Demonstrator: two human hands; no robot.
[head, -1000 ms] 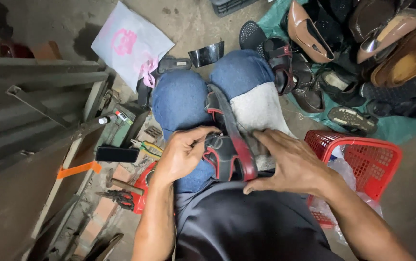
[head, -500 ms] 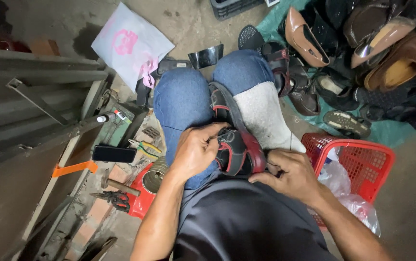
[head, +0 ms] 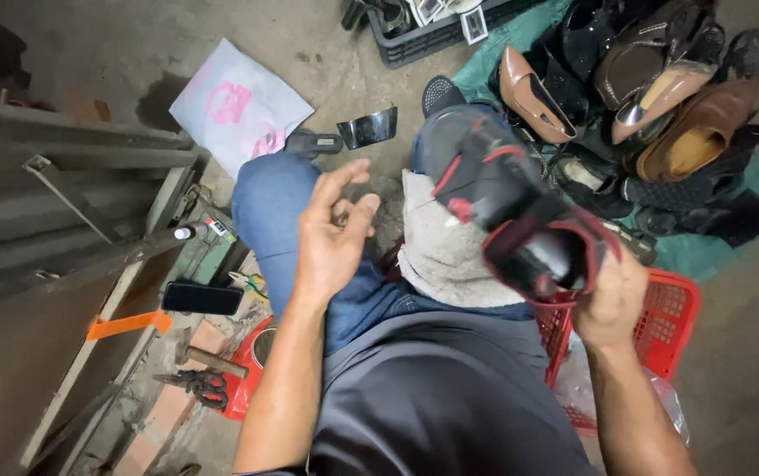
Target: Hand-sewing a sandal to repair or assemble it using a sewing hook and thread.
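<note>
Black sandal with red trim (head: 520, 211) is up in the air over the person's right knee, held at its near end by the right hand (head: 610, 300), fingers wrapped round the red-edged strap loop; sole side mostly faces the camera, dark and glossy, red piping along the straps, a small red patch mid-body, toe end pointing away toward the shoe pile. Slightly motion-blurred, so stitching detail can't be read. Left hand (head: 331, 234) is raised above the left thigh, apart from the sandal, fingers loosely curled with thumb and forefinger pinched close together; whether it pinches a needle or thread cannot be told. A grey-white cloth (head: 441, 256) lies across the lap in blue jeans (head: 278, 211), just beside the sandal. Red plastic basket (head: 666, 322) sits on the floor under the right hand. Pile of shoes (head: 652, 115) on a green sheet at the far right of the floor, tan and brown pumps on top. Pink-and-white bag (head: 234, 110) lies on the floor far left. Dark phone (head: 203, 298), hammer (head: 207, 357) and pliers (head: 190, 386) lie on the floor near the left side, beside a grey metal frame (head: 71, 220).
</note>
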